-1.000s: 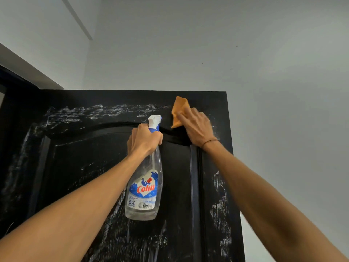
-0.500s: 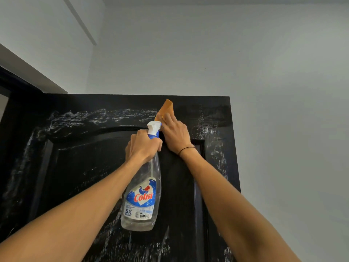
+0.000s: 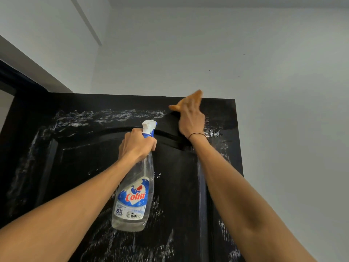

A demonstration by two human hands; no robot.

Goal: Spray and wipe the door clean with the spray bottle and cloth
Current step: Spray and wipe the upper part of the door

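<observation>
Up near the door's [image 3: 79,176] top edge, the right hand [image 3: 191,118] presses the orange cloth [image 3: 196,95] flat, fingers extended; just below-left, the left hand [image 3: 137,146] grips the spray bottle [image 3: 133,197] by its neck.

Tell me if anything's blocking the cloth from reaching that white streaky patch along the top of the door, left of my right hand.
Nothing visible does. The right hand presses the orange cloth against the door, and the white streaks begin just left of it. The spray bottle in the left hand sits lower, below that band.
</observation>
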